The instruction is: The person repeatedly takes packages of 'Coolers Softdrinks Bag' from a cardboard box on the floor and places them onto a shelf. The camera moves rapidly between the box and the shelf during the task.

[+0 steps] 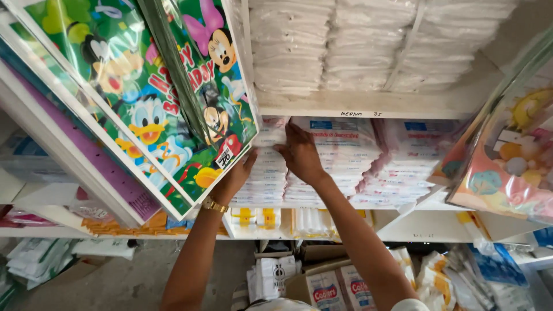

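Both my hands reach into a white shelf bay filled with stacks of flat white plastic-wrapped packs. My left hand [238, 174], with a gold watch on its wrist, presses against the left stack of packs [265, 178], its fingers hidden behind the hanging cartoon party bags [173, 98]. My right hand [298, 154] lies flat, fingers spread, on the top front of the middle stack [345, 152]. A third stack [412, 161] stands to the right.
Folded white bags fill the shelf above [368, 46], over the white shelf board [368, 108]. A colourful plastic pack [510, 155] hangs at the right. Cardboard boxes [322, 285] and packets sit on the floor below, and small yellow-and-white packs [256, 219] lie on the lower shelf.
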